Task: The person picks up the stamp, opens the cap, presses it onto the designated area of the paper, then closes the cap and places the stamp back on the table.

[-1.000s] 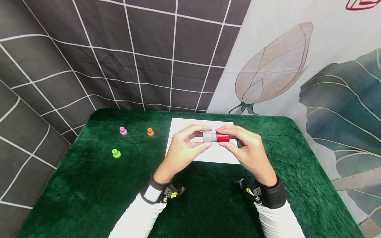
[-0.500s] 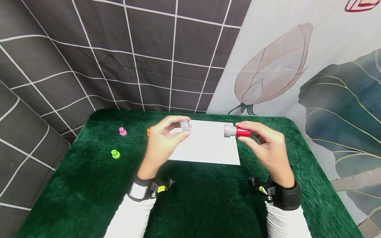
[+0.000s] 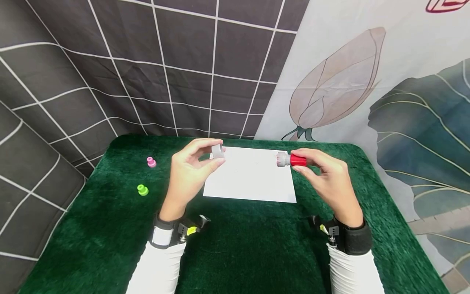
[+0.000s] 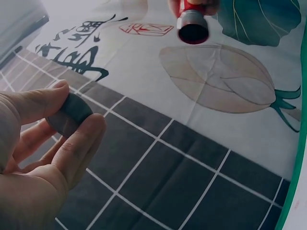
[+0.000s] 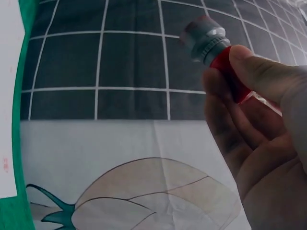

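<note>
My left hand (image 3: 185, 171) pinches a small translucent cap (image 3: 218, 151) between thumb and fingers, above the paper's left edge. In the left wrist view the cap (image 4: 72, 115) is held by its sides, apart from anything else. My right hand (image 3: 328, 173) holds a stamp (image 3: 283, 159) by its red handle, over the paper's right edge. Its grey head points left, uncapped. The right wrist view shows the stamp (image 5: 206, 39) tilted, with thumb and fingers around the red part. Its dark round end faces the camera in the left wrist view.
A white sheet of paper (image 3: 249, 179) lies on the green cloth (image 3: 249, 241), and a faint red mark (image 5: 5, 165) shows on it in the right wrist view. At left stand a small pink peg-shaped piece (image 3: 151, 162) and a green one (image 3: 142, 190). A tiled-pattern curtain hangs behind.
The hands have drawn apart, pulling the cap off the stamp. My left hand has moved left with the cap and now hides the orange piece; my right has moved right with the stamp.
</note>
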`<state>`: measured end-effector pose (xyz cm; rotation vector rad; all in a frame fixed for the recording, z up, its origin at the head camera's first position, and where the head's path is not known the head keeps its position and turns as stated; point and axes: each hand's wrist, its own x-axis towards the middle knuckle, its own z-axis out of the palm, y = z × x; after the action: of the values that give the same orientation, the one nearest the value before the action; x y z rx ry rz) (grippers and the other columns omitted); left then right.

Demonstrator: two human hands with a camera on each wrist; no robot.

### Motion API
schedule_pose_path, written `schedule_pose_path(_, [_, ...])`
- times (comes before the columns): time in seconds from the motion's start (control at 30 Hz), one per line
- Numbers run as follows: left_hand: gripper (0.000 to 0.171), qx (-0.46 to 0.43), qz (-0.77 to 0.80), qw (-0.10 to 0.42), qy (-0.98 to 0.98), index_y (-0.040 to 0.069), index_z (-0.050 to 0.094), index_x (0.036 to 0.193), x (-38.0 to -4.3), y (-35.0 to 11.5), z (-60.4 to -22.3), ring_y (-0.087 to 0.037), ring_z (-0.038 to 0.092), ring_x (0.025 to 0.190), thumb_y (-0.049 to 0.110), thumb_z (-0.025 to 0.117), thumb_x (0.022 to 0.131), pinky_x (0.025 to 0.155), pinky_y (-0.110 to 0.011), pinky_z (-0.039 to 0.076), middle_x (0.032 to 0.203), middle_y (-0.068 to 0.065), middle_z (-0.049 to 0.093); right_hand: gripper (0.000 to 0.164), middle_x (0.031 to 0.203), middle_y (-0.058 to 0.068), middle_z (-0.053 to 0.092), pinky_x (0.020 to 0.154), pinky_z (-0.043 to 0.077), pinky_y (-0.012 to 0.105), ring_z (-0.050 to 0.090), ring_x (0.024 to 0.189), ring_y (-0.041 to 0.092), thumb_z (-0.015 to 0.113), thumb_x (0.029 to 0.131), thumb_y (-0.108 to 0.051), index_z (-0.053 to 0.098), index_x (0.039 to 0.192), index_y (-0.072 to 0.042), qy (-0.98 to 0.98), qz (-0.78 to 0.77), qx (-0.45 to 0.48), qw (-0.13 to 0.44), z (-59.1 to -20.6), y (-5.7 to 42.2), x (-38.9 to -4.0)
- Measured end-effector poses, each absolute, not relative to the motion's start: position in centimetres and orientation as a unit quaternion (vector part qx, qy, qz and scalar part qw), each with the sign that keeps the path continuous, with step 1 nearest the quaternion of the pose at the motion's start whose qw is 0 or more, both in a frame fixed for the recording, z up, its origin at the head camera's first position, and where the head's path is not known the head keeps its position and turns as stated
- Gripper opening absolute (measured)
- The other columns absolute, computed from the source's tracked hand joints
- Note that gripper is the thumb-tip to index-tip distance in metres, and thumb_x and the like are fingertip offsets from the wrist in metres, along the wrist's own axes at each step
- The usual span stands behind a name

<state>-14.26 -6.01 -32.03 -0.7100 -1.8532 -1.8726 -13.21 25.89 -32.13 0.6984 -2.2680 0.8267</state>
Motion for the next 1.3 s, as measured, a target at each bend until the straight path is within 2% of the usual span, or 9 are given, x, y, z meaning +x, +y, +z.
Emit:
schedule_pose_path(0.1, [0.038,-0.257,-0.668,0.201,-0.668,0.000,0.069,0.113,-14.3,-6.4,-32.0,-0.026,0.066,0.098,-0.004,0.077,0.076,0.085,-0.037,0.059,0.112,-0.016,0.068,0.042,0.101,0.004,0.074,0.056,0.047,0.024,0.060,0.077,0.009,0.081,0.073,0.000,0.072,0.112,-0.012,-0.864,0.288,0.274,0.308,-32.5,25.8,-13.6])
schedule_pose_path(0.2, [0.039,-0.257,-0.663,0.200,-0.674,0.001,0.069,0.113,-14.4,-6.7,-32.0,-0.026,0.066,0.098,-0.003,0.078,0.075,0.086,-0.036,0.059,0.112,-0.015,0.068,0.039,0.102,0.008,0.074,0.060,0.056,0.034,0.063,0.079,0.013,0.080,0.075,-0.001,0.071,0.112,-0.008,-0.873,0.265,0.280,0.297,-33.0,25.7,-14.0])
schedule_pose_path(0.4, [0.039,-0.254,-0.660,0.197,-0.679,0.001,0.069,0.114,-14.3,-7.0,-32.0,-0.026,0.066,0.099,-0.002,0.078,0.076,0.086,-0.034,0.059,0.112,-0.014,0.067,0.035,0.098,0.013,0.072,0.061,0.059,0.045,0.065,0.079,0.020,0.077,0.080,-0.006,0.068,0.114,-0.004,-0.904,0.234,0.258,0.247,-34.4,26.0,-14.9])
schedule_pose_path(0.5, [0.039,-0.255,-0.661,0.193,-0.679,0.001,0.069,0.114,-14.3,-7.0,-32.0,-0.024,0.066,0.099,-0.002,0.078,0.076,0.086,-0.034,0.059,0.112,-0.014,0.067,0.034,0.098,0.015,0.071,0.064,0.060,0.046,0.066,0.081,0.023,0.076,0.082,-0.007,0.066,0.114,-0.002,-0.921,0.217,0.243,0.215,-35.3,26.2,-15.5])
schedule_pose_path(0.7, [0.039,-0.261,-0.662,0.189,-0.676,0.000,0.069,0.114,-14.3,-6.8,-32.0,-0.022,0.066,0.099,-0.003,0.078,0.076,0.085,-0.034,0.059,0.111,-0.013,0.067,0.026,0.100,0.017,0.070,0.063,0.059,0.041,0.064,0.078,0.024,0.073,0.084,-0.003,0.067,0.108,0.001,-0.943,0.178,0.245,0.138,-36.2,26.5,-17.1])
schedule_pose_path(0.8, [0.039,-0.265,-0.664,0.187,-0.674,-0.001,0.068,0.114,-14.3,-6.7,-32.0,-0.023,0.066,0.099,-0.005,0.077,0.076,0.085,-0.034,0.059,0.111,-0.014,0.067,0.024,0.099,0.019,0.070,0.066,0.060,0.044,0.064,0.081,0.026,0.071,0.084,0.000,0.066,0.108,0.003,-0.949,0.159,0.251,0.106,-36.5,26.5,-17.9])
schedule_pose_path(1.1, [0.040,-0.263,-0.659,0.197,-0.677,0.000,0.069,0.114,-14.3,-7.0,-31.9,-0.022,0.067,0.098,-0.003,0.078,0.075,0.085,-0.034,0.059,0.111,-0.014,0.067,0.020,0.090,0.014,0.069,0.063,0.056,0.039,0.058,0.073,0.022,0.072,0.084,-0.002,0.069,0.103,0.001,-0.950,0.129,0.280,0.054,-37.5,26.5,-20.4])
schedule_pose_path(1.3, [0.040,-0.257,-0.655,0.205,-0.680,0.000,0.069,0.114,-14.2,-7.2,-31.9,-0.022,0.068,0.099,-0.001,0.079,0.075,0.086,-0.034,0.059,0.111,-0.014,0.067,0.019,0.090,0.011,0.070,0.065,0.055,0.038,0.058,0.076,0.022,0.074,0.083,-0.004,0.069,0.102,-0.001,-0.954,0.099,0.282,0.018,-38.3,26.1,-21.9])
